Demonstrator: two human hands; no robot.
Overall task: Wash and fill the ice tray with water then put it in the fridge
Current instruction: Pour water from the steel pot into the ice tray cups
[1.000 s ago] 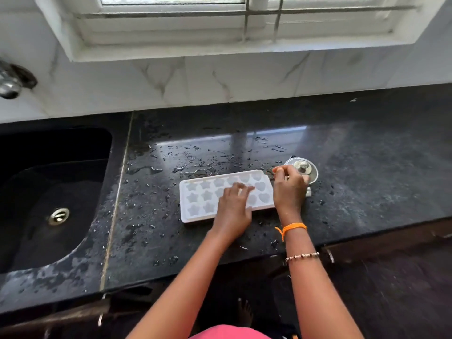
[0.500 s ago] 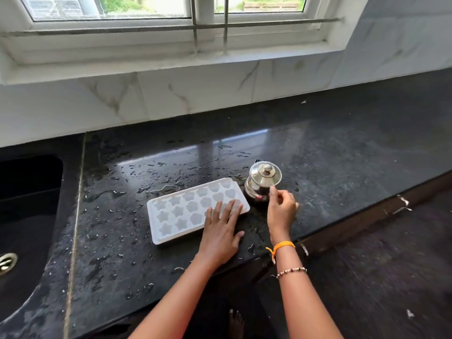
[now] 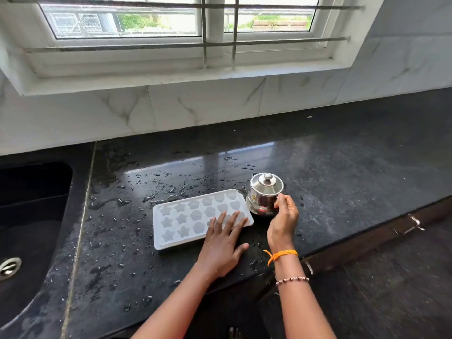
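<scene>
white plastic ice tray with star and heart moulds lies flat on wet black granite counter. left hand, fingers spread flat, steadies it. right hand grips lidded steel pot, likely for pouring.

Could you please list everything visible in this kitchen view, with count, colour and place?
ice tray: one, white, flat on the wet counter, centre.
steel pot: one, silver, lidded, upright beside the tray's right end.
counter: one, black stone, water drops on its left half.
sink: one, black, far left.
drain: one, silver, in the sink.
window: one, white frame with bars, above the tiles.
left hand: one, fingers flat on the tray's near right corner.
right hand: one, orange thread at the wrist, holds the pot's side.
</scene>
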